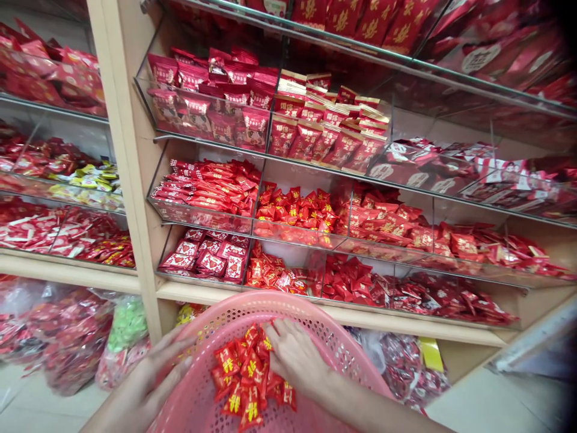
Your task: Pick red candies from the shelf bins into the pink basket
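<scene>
1. Head view: I steady the pink basket [342,355] with my left hand [148,379], fingers spread flat and open along its near-left rim, gripping nothing else, so the perforated plastic bowl stays tipped toward me.
2. My right hand [293,355] lies inside the basket, fingers loosely curled on the pile of red sweets [247,376]; whether it pinches one I cannot tell.
3. The sweets are glossy, crinkly foil packets with gold marks.
4. Beyond the basket, clear shelf bins [252,225] hold similar red packets.
</scene>
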Demonstrator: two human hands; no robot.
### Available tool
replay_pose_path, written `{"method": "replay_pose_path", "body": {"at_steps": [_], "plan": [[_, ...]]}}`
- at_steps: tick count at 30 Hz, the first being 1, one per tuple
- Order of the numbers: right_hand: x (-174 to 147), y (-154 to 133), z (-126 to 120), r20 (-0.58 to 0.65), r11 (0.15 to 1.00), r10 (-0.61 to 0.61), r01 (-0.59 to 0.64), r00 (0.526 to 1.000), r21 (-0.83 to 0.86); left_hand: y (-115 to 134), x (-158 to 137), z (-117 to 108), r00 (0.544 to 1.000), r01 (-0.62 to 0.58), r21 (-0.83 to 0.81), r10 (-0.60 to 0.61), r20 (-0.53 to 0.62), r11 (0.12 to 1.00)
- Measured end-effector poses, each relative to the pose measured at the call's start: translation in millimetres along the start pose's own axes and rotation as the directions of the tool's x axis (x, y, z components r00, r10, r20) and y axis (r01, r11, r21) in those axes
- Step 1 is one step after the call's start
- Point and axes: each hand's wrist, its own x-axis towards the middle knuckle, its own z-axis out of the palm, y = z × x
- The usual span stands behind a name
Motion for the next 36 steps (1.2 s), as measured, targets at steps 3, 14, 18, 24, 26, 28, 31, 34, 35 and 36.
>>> {"method": "replay_pose_path", "body": {"at_steps": [3, 14, 18, 24, 26, 28, 31, 34, 35, 36], "plan": [[8, 6, -20, 0.017, 0.974, 0.134, -0.135, 0.991, 0.179, 0, 0, 1, 1.000, 0.025, 0.002, -0.025, 0.011, 1.000], [46, 1, -10, 0.214, 0.846, 0.362, -0.416, 0.907, 0.334, 0, -2, -4, 0.999, 0.031, 0.001, -0.031, 0.042, 1.000], [41, -2, -11, 0.117, 0.899, 0.313, -0.334, 0.942, 0.282, -5, -6, -1, 0.993, 0.069, 0.021, -0.071, 0.092, 0.997], [15, -22, -29, 0.066, 0.961, 0.187, -0.197, 0.980, 0.194, 0, -2, 0, 0.995, 0.059, 0.003, -0.059, 0.081, 0.998], [5, -34, -28, 0.149, 0.969, 0.130, -0.157, 0.980, 0.188, 2, 0, -1, 0.994, 0.062, 0.000, -0.062, 0.090, 0.998], [0, -44, -23, 0.238, 0.975, 0.119, -0.159, 0.964, 0.156, 4, 1, -2, 0.995, 0.045, 0.003, -0.045, 0.086, 0.999], [0, -51, -16, 0.301, 0.979, 0.143, -0.178, 0.943, 0.094, 5, 0, -3, 0.998, 0.006, 0.012, -0.007, 0.070, 1.000], [4, -51, -16, 0.344, 0.980, 0.143, -0.181, 0.928, 0.079, 6, -1, -4, 0.998, -0.027, 0.025, 0.025, 0.062, 0.999], [4, -49, -17, 0.359, 0.981, 0.140, -0.179, 0.923, 0.079, 7, -1, -5, 0.998, -0.030, 0.029, 0.028, 0.061, 0.999], [5, -48, -19, 0.366, 0.980, 0.138, -0.180, 0.920, 0.082, 7, -1, -5, 0.998, -0.030, 0.031, 0.028, 0.062, 0.999]]}}
